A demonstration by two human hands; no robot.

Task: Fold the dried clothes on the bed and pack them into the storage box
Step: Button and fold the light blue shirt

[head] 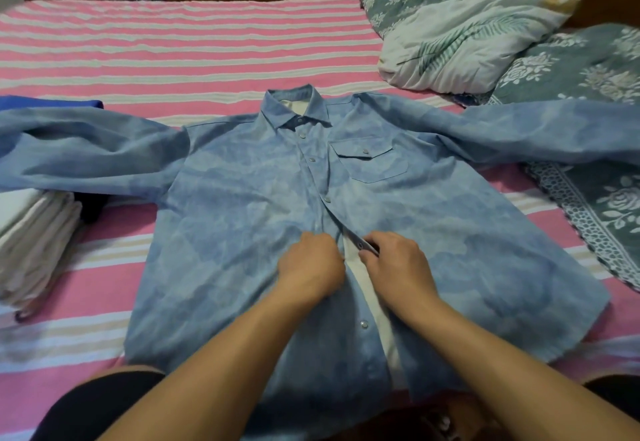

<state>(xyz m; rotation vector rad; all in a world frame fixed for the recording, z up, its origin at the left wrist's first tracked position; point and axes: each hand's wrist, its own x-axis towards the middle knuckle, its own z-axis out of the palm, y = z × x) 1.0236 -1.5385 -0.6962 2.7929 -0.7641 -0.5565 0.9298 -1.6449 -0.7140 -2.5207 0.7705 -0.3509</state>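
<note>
A light blue long-sleeved shirt (242,205) lies face up on the pink striped bed (173,45), collar away from me and both sleeves spread wide. Its upper snaps are closed; the lower front gapes and shows white lining. My left hand (310,267) pinches the left front edge at mid-chest. My right hand (398,264) pinches the right placket edge beside it, at a snap. The two hands almost touch. No storage box is in view.
A stack of folded white cloth (31,243) sits at the left, with a dark piece (91,205) and a blue piece (52,102) partly under the left sleeve. A leaf-print quilt (467,35) and grey floral blanket (595,87) lie at the right. Wooden furniture stands behind the bed.
</note>
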